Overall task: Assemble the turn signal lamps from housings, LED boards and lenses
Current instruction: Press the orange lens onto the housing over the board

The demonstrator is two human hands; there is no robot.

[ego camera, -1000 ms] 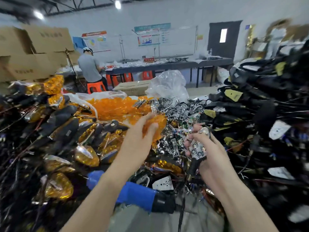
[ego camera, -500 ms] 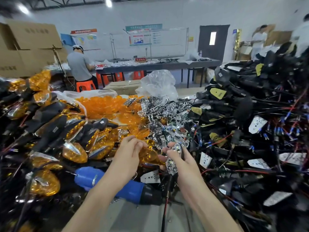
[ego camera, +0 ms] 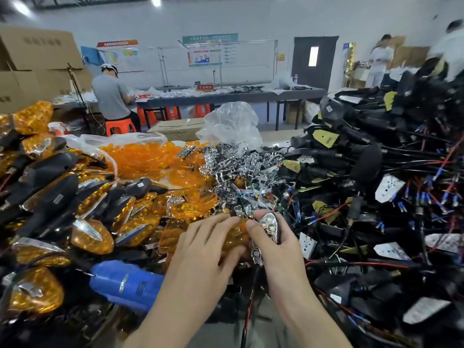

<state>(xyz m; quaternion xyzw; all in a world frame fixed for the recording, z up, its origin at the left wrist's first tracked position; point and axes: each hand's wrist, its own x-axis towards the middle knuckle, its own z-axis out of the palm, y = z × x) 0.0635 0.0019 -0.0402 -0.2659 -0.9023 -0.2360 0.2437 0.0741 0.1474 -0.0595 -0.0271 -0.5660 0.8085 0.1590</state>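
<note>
My right hand (ego camera: 276, 244) grips a black lamp housing (ego camera: 270, 226) with a shiny chrome reflector and LEDs showing in it; its wires hang down between my forearms. My left hand (ego camera: 203, 249) holds an orange lens (ego camera: 236, 237) against the housing's left side, fingers laid over it. Behind them lie a heap of loose orange lenses (ego camera: 148, 159), a heap of chrome reflector parts (ego camera: 241, 169) and, on the right, a tangle of black housings with wires (ego camera: 376, 177).
Finished amber lamps (ego camera: 82, 209) are piled on the left. A blue power tool (ego camera: 125, 285) lies under my left forearm. A clear plastic bag (ego camera: 233, 124) stands behind the chrome parts. A seated person (ego camera: 110, 96) works at a far table; cardboard boxes (ego camera: 37, 54) stand at back left.
My left hand has brought the orange lens down from the lens heap to the housing in my right hand. Both hands have dropped lower and closer together.
</note>
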